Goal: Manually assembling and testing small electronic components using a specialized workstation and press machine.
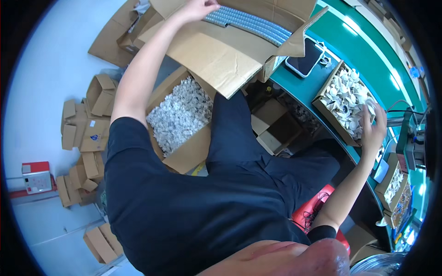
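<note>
The left hand (199, 10), at the top edge of the frame, has its fingertips drawn together, grip indeterminable; the ribbed silver tubing (255, 25) lies just beside it, long axis slanting rightward and down inside a flapped carton (216, 57). At right, the right hand (375, 126) bends its fingers onto white vaned plastic pieces (347, 92), any hold uncertain, in a shallow cardboard tray (332, 123); left of centre, a lower carton (188, 158) contains small whitish parts (179, 115).

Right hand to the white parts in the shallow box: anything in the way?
Nothing visible. The right hand is over the right end of the shallow box, fingers at the white parts; whether they grip one, I can't tell.
</note>
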The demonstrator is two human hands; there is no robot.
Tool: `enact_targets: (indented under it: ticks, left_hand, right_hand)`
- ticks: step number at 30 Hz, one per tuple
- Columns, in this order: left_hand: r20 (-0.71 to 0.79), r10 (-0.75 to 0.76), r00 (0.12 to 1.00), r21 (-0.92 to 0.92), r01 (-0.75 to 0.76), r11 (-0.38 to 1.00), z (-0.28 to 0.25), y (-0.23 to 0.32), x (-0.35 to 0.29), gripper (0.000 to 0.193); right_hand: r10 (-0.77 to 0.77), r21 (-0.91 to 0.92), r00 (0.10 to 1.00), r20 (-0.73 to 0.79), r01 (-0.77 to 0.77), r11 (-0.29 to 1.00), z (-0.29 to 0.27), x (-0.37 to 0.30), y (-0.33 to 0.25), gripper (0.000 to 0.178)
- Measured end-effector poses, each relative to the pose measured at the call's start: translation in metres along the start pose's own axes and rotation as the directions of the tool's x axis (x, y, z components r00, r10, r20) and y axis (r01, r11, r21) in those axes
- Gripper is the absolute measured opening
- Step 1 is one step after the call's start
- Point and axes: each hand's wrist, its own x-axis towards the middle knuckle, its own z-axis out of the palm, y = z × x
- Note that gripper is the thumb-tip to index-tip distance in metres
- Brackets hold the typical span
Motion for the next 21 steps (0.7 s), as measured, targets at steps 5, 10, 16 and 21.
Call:
enact_targets:
  ticks: [5,10,16,21]
  left_hand:
    - [-0.061,0.211,0.976,0.602,-0.133,0.787,0.029,-0.103,0.060,0.050]
    - [-0.249,0.208,0.946,0.507,-0.056,0.860,0.004,-0.110,0.055,0.039]
    - [-0.613,0.250,0.749,-0.269,-0.496,0.825,0.101,0.092,-0.065,0.025]
    - [-0.062,0.423,0.904,-0.539,-0.387,0.748,0.236,0.212,-0.188,0.017]
  right_hand:
    - [-0.039,-0.048,0.999,-0.004,0.039,0.998,0.002,0.018,-0.059,0.043]
    - [-0.117,-0.009,0.982,-0.149,0.117,0.993,0.000,-0.012,-0.060,0.038]
    - [0.107,0.110,0.921,-0.376,-0.070,0.991,-0.020,-0.043,-0.024,0.024]
    - [0.257,0.327,0.828,-0.499,-0.094,0.940,0.005,-0.075,-0.015,0.018]
